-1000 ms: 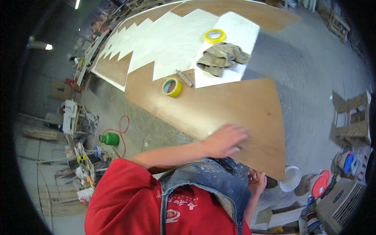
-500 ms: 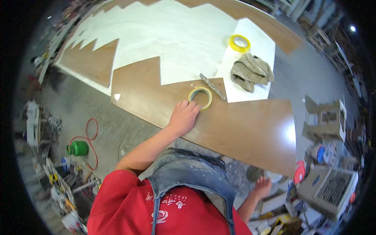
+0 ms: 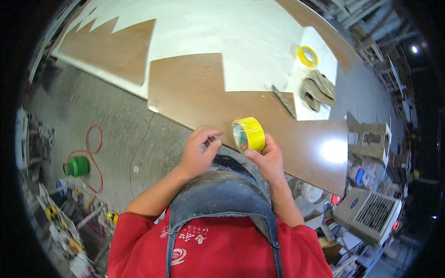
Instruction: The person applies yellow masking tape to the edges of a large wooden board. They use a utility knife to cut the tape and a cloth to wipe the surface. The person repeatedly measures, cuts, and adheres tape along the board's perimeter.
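My right hand point(image 3: 270, 160) grips a roll of yellow tape point(image 3: 256, 133), held on edge just above the near border of a brown panel point(image 3: 194, 102). Beside it to the left, my left hand point(image 3: 198, 150) is lifted with curled fingers and a gap to the thumb, apart from the roll; nothing shows in it. Farther off, a long thin-bladed cutter point(image 3: 284, 102) lies across the panel's toothed edge. A second yellow tape roll point(image 3: 308, 56) and a crumpled grey-brown cloth point(image 3: 318, 90) rest on a white sheet point(image 3: 303, 114).
Brown stepped pieces point(image 3: 113, 51) lie on the large white surface point(image 3: 185, 32). On the floor to the left stand a green gas canister point(image 3: 77, 166) and a red hose point(image 3: 95, 144). At right are a stool-like wooden frame point(image 3: 371, 139) and a grey vented machine point(image 3: 366, 215).
The tape roll has left the panel and is now in my right hand, which came up from the lower right. My left hand has drawn back nearer to me, off the roll.
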Available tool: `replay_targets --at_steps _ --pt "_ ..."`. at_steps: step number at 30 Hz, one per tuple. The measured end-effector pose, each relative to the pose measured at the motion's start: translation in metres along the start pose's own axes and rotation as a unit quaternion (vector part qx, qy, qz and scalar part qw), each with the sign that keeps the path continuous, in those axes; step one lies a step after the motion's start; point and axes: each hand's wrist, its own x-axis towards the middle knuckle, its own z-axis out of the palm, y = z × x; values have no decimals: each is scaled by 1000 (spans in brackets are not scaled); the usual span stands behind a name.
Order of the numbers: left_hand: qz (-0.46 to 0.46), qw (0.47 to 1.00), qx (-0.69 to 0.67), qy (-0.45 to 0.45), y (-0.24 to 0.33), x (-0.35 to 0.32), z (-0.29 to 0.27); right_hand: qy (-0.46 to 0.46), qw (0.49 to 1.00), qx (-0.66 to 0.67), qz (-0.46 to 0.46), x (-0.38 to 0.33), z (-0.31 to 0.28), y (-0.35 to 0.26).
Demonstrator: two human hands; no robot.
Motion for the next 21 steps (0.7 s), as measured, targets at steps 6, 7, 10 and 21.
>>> replay_targets --at_steps 6,7,10,21 --pt "-229 913 -336 36 20 -14 -34 -54 957 -284 -28 9 37 -13" --pt "-231 908 -344 57 20 -17 -33 -66 940 -330 -54 10 38 -15" --pt "-237 897 -358 106 14 -26 -34 -102 906 -397 -107 12 46 -19" --pt "-220 906 -288 220 -20 -32 -95 -242 864 -435 -70 1 12 -18"
